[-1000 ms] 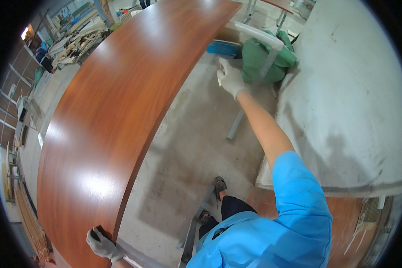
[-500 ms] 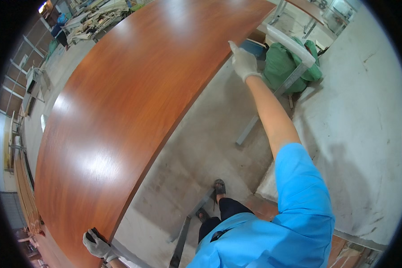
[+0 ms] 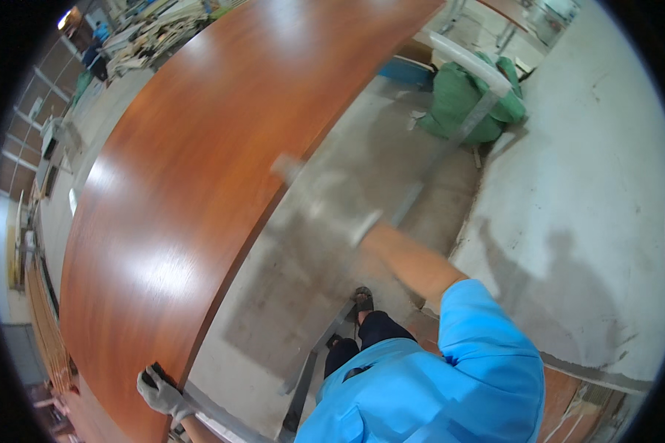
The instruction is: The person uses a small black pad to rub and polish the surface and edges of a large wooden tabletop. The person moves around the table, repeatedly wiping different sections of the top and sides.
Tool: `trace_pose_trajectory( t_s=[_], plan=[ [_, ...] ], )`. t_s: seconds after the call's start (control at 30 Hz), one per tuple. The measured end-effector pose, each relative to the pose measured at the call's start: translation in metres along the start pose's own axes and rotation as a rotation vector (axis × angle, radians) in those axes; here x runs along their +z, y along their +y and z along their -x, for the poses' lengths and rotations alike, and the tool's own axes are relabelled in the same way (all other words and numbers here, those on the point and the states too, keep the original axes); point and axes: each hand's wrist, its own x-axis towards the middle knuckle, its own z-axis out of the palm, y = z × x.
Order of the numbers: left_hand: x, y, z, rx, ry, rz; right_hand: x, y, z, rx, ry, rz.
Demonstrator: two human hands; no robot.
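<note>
A long, glossy reddish-brown wooden panel [image 3: 192, 170] spans the view from the lower left to the top. At its near end my gloved left hand [image 3: 164, 399] is closed around a small dark block [image 3: 154, 374], resting on the panel by its right edge. My right hand [image 3: 329, 203], also in a pale glove, is smeared by motion. Its fingertips reach to the panel's right edge about midway along, and whether they touch the wood is unclear. Whether that hand holds anything cannot be made out.
A green sack [image 3: 462, 103] lies under a metal stand [image 3: 465, 125] with a white-wrapped top bar. To the right rises a pale wall [image 3: 576, 199]. Dark metal legs [image 3: 303, 384] stand by my feet. Scrap wood [image 3: 155, 44] is piled at the far left, near a person [image 3: 94, 59].
My right hand has swept back toward me along the panel's right edge, from the far part to about the middle. My left hand stays at the near end with the dark block.
</note>
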Motion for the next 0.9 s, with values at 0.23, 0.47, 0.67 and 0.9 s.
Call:
trace_pose_trajectory(
  t_s=[0.23, 0.47, 0.67, 0.9],
  plan=[
    [0.0, 0.002, 0.003, 0.122, 0.063, -0.119, -0.021, 0.094, -0.055, 0.3, 0.149, 0.289],
    [-0.002, 0.012, 0.006, 0.2, 0.079, -0.192, 0.043, -0.044, -0.002, 0.054, 0.111, 0.182],
    [-0.002, 0.012, 0.005, 0.229, 0.04, -0.126, 0.075, -0.234, 0.074, -0.425, -0.005, 0.199],
    [-0.054, -0.06, -0.004, 0.127, 0.07, -0.174, 0.027, -0.144, 0.035, 0.215, 0.051, -0.134]
  ],
)
